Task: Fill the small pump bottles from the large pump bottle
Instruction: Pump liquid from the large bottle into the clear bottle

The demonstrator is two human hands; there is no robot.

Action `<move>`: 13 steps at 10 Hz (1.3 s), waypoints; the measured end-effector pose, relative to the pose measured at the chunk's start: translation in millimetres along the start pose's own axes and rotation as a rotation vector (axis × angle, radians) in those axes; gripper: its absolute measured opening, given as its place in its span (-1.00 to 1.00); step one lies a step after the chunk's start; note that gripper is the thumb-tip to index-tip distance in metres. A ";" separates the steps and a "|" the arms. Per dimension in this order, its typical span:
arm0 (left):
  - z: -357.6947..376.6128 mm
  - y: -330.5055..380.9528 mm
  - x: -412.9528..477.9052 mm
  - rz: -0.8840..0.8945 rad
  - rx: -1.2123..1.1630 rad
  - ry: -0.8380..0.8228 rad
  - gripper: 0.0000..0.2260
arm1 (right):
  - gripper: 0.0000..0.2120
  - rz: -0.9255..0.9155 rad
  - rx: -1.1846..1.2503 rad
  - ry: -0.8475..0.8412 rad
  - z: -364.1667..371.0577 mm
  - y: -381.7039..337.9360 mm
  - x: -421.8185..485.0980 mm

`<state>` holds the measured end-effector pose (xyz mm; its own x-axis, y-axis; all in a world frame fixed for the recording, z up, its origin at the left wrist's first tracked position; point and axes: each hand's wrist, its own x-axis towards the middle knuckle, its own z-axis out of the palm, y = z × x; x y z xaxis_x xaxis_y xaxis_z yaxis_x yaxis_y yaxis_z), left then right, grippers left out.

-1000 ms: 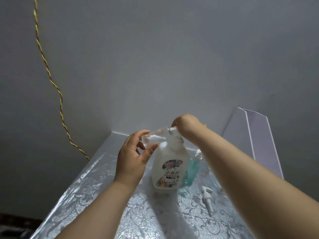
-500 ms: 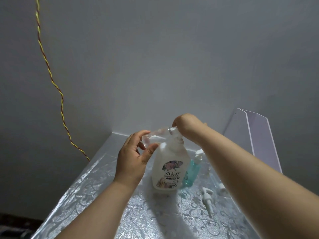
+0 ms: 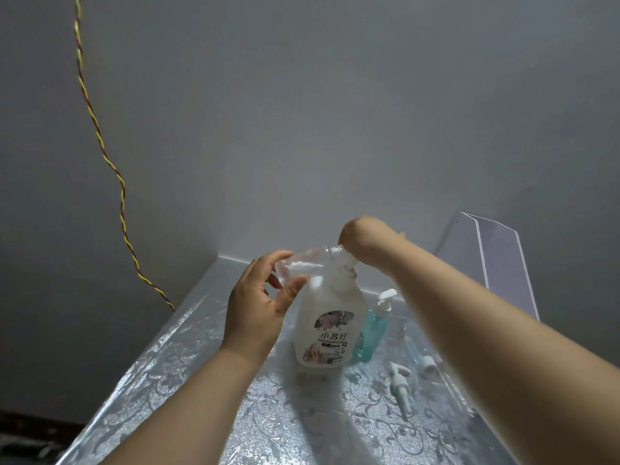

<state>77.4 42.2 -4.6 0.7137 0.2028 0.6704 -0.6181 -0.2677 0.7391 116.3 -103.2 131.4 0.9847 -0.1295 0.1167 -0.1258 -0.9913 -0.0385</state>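
Note:
The large white pump bottle (image 3: pixel 327 325) with a flowered label stands upright on the table. My right hand (image 3: pixel 364 241) sits on top of its pump head, fingers hidden behind the wrist. My left hand (image 3: pixel 260 305) pinches a small clear bottle (image 3: pixel 302 265) between thumb and fingers, holding it tilted on its side with its mouth at the pump's nozzle. A small teal pump bottle (image 3: pixel 370 333) with its white pump on stands just right of the large bottle.
A loose white pump head (image 3: pixel 401 385) and a small white cap (image 3: pixel 428 365) lie on the silver patterned tablecloth (image 3: pixel 201 391). A clear acrylic stand (image 3: pixel 489 260) leans at the back right. A red-and-yellow twisted wire (image 3: pixel 117 182) hangs down the grey wall.
Both hands stay where they were at the large bottle's pump and the small clear bottle. The view has shifted slightly, nothing else moved.

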 end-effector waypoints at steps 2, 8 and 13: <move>1.5 -2.3 -0.3 0.010 0.008 -0.004 -0.62 | -0.68 -0.059 0.059 -0.051 23.5 4.8 9.5; 5.5 -8.6 0.2 0.009 0.026 0.004 -0.59 | -0.60 0.063 -0.042 -0.124 25.8 3.8 22.0; 4.8 -5.1 0.2 -0.008 0.008 0.004 -0.59 | -0.65 0.035 -0.113 -0.106 13.9 1.2 20.2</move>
<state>82.3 39.1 -8.6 0.7173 0.2092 0.6647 -0.6096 -0.2737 0.7440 137.8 -106.7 119.9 0.9859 -0.1671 0.0113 -0.1675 -0.9832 0.0721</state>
